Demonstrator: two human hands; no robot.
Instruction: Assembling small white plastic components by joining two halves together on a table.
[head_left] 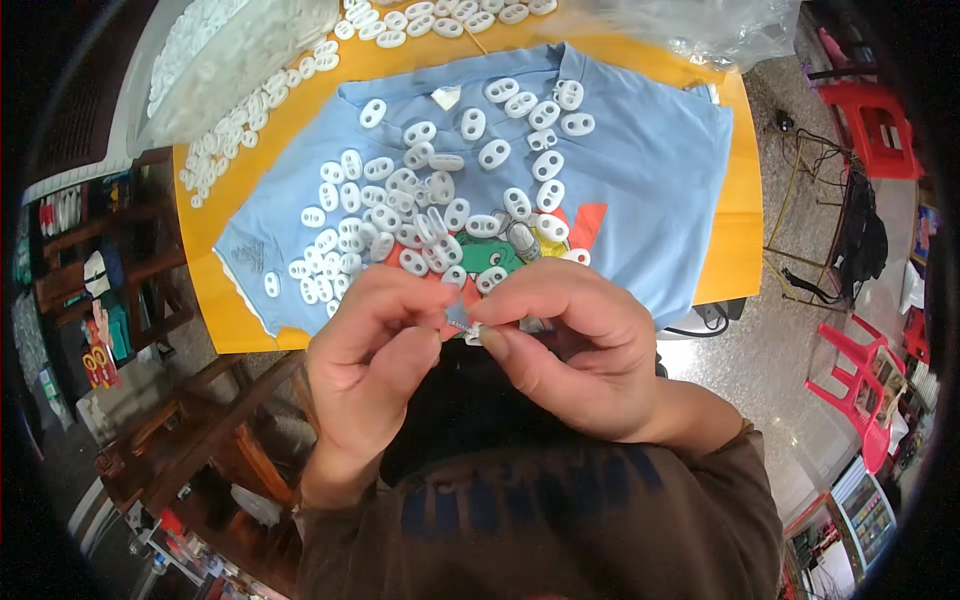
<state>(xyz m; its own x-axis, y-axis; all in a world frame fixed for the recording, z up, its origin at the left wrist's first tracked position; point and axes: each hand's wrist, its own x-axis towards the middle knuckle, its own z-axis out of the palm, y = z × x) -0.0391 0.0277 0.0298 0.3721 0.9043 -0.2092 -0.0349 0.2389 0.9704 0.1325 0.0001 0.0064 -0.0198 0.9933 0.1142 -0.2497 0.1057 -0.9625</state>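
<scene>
Just over the near edge of the table, my two hands meet fingertip to fingertip. My left hand (370, 350) pinches a thin metallic piece (458, 324) that looks like a small spring. Between the thumb and forefinger of my right hand (585, 350) is a small white plastic piece (474, 335), mostly covered by the fingers. The metallic piece reaches toward it; whether it enters is too small to tell. Many white oval two-holed plastic pieces (494, 154) lie beyond my hands, heaped left of centre on a light blue shirt (650, 150) with a colourful print.
Under the shirt is a yellow tabletop (742, 190). A translucent container (235, 75) of white pieces stands at the far left, with more pieces spilled beside it. Clear plastic wrap (680, 28) lies far right. Red stools (872, 115) stand to the right, wooden furniture (235, 440) to the left.
</scene>
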